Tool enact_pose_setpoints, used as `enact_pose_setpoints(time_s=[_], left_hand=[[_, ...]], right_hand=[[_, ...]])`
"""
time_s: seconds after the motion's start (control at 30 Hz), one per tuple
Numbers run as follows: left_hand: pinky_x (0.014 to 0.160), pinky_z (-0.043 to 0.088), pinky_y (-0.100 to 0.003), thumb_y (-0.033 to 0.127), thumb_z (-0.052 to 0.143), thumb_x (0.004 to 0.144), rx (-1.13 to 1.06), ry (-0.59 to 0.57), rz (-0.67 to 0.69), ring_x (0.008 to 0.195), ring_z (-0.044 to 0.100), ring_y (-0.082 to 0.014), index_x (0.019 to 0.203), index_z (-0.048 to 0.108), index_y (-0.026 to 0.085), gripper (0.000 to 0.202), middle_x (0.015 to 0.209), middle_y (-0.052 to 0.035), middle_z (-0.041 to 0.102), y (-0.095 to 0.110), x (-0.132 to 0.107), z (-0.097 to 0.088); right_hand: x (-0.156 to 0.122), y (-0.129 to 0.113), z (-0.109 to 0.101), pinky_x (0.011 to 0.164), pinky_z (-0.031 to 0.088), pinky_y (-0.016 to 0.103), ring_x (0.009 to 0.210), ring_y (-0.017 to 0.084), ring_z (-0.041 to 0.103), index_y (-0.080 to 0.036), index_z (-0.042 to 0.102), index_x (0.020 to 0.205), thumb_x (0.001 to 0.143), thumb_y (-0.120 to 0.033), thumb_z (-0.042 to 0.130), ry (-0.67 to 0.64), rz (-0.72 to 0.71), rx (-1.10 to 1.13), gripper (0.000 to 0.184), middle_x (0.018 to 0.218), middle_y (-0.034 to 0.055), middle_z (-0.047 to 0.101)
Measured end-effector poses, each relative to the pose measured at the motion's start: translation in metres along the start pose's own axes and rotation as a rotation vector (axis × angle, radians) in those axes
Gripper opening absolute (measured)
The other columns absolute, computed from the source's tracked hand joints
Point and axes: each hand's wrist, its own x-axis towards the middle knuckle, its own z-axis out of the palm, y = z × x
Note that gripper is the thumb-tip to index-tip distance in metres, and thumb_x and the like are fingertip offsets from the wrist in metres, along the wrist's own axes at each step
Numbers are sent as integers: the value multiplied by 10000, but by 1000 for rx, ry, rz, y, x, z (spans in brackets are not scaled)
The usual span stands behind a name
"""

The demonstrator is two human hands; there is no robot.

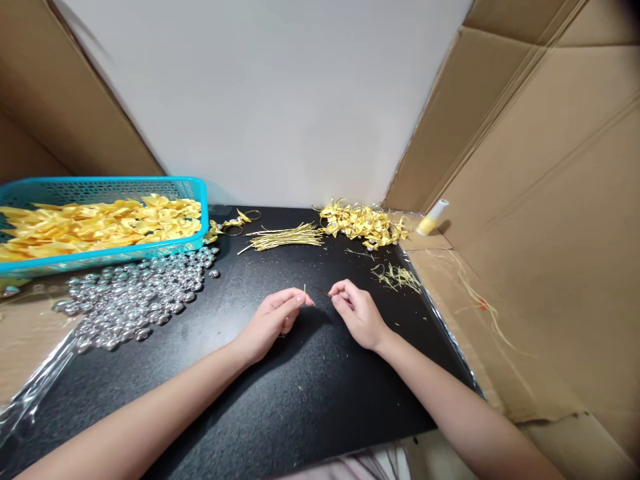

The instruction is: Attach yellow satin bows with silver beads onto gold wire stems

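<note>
My left hand [274, 320] rests on the black mat [300, 400], thumb and forefinger pinched on a thin gold thread whose tip sticks up above the fingertips. A few centimetres to its right, my right hand [356, 312] is also pinched shut, holding a thin dark needle-like piece that points toward the left hand. Both hands sit at the middle of the mat, fingertips almost meeting.
A teal basket [105, 257] of yellow ribbon bows stands at the back left, with a heap of silver beads [135, 297] before it. Gold thread strands [287, 237], finished yellow pieces [363, 223], thread scraps [397, 277] and a small bottle [433, 217] lie farther back. Cardboard walls enclose both sides.
</note>
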Motion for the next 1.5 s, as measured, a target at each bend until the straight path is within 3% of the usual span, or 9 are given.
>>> enact_pose_setpoints(time_s=[0.4,0.67,1.5], left_hand=[[430,187,-204,433,560,801,104,-54,32,436,225,-76,748,656,141,312,435,86,301,-6,0,-4],[439,172,-213,419,548,798,150,-100,8,433,225,-81,704,642,151,299,428,84,294,-5,0,-5],[440,179,-200,413,548,794,199,-137,5,431,243,-73,679,629,144,304,428,85,326,-4,0,-7]], right_hand=[[-4,-3,2,510,332,218,495,90,416,-180,522,864,911,-359,473,-99,3,124,191,584,-51,461],[-5,-4,1,533,363,219,525,95,462,-177,544,843,896,-346,500,-100,5,87,183,599,-40,490],[-5,-3,-2,524,324,214,505,84,424,-171,550,802,885,-310,515,-91,-21,29,165,583,-43,475]])
